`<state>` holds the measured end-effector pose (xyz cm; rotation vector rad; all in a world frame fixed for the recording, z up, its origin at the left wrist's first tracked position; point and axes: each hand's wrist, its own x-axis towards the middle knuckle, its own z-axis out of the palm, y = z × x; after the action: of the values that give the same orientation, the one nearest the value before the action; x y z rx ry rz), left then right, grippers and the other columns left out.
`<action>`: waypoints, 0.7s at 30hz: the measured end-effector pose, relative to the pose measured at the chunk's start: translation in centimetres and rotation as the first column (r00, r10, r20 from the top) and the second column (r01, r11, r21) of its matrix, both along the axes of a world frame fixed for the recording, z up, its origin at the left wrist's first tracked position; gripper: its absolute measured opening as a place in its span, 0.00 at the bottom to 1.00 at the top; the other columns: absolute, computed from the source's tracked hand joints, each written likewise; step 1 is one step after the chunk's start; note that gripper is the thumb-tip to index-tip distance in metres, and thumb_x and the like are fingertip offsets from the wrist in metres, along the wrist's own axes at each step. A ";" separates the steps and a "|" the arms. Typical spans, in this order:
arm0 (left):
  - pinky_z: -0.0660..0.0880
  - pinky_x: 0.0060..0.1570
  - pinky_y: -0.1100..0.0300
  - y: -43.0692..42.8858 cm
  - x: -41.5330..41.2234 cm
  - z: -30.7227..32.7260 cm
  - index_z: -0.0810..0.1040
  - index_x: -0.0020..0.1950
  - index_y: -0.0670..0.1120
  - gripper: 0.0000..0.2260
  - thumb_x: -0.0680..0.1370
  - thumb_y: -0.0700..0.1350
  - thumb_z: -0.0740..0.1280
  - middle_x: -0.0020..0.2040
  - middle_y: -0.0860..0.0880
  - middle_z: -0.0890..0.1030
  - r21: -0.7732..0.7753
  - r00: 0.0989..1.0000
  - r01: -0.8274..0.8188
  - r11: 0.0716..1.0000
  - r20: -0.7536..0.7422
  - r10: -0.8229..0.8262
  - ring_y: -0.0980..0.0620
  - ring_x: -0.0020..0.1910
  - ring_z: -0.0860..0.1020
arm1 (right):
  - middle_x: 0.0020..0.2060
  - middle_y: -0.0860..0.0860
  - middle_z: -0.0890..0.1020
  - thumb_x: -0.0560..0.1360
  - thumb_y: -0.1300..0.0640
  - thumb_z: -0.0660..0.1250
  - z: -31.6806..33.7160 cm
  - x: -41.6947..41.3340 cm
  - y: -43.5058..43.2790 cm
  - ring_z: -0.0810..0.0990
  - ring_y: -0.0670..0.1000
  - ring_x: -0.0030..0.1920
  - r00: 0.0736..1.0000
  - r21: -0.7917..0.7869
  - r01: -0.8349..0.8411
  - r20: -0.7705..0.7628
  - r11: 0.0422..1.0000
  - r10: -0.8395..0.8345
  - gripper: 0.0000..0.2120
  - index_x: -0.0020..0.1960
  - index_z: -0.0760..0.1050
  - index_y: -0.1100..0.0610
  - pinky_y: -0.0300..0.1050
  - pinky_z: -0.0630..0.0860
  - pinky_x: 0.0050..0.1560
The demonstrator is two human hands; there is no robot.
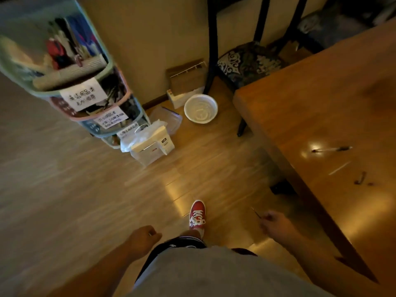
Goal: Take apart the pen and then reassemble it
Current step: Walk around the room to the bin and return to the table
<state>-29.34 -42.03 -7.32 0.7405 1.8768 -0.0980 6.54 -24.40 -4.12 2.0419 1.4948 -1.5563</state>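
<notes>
Pen barrel (331, 149), thin refill (339, 168) and small dark bits (362, 180) lie apart on the wooden table (321, 93). Beside the table, the right hand (273, 220) pinches a thin dark piece (256, 212). The left hand (146, 233) is curled; whether it holds anything I cannot tell. Stacked plastic baskets (42, 92) hold a rolled mat (70, 71) and blurred clutter. A white basin (215, 103) sits on the floor.

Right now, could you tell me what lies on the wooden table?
On the wooden table: a pen body, a thin pale rod and small dark parts. Nothing covers them; the table's right side runs out of frame.
</notes>
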 end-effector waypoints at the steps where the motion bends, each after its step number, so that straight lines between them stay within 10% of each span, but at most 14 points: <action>1: 0.77 0.51 0.53 2.7 -0.3 0.3 0.77 0.51 0.44 0.12 0.80 0.53 0.63 0.51 0.43 0.82 0.009 0.999 0.048 0.999 0.002 -0.048 0.44 0.50 0.80 | 0.36 0.58 0.78 0.76 0.65 0.64 0.2 0.6 0.4 0.76 0.53 0.36 0.999 -0.001 0.047 0.019 0.999 -0.047 0.05 0.44 0.77 0.63 0.45 0.71 0.35; 7: 0.71 0.48 0.58 19.3 0.7 2.3 0.77 0.47 0.48 0.09 0.79 0.53 0.64 0.48 0.48 0.79 0.089 0.917 0.399 0.913 -0.016 -0.399 0.51 0.48 0.76 | 0.40 0.62 0.82 0.76 0.64 0.64 1.5 4.3 0.6 0.79 0.57 0.39 0.945 -0.006 0.320 0.071 0.947 -0.319 0.06 0.44 0.78 0.64 0.54 0.78 0.44; 21: 0.76 0.45 0.58 41.3 24.6 7.4 0.78 0.56 0.51 0.12 0.77 0.56 0.66 0.47 0.54 0.80 0.503 0.653 0.660 0.558 -0.017 -0.758 0.57 0.46 0.79 | 0.39 0.53 0.85 0.77 0.60 0.66 7.6 14.2 6.3 0.83 0.48 0.40 0.732 0.163 0.677 -0.259 0.718 -0.631 0.05 0.44 0.79 0.55 0.40 0.77 0.40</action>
<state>-4.78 -0.78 0.09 1.7818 1.2834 -0.0755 20.70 -18.06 3.51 2.8759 1.0896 -1.9128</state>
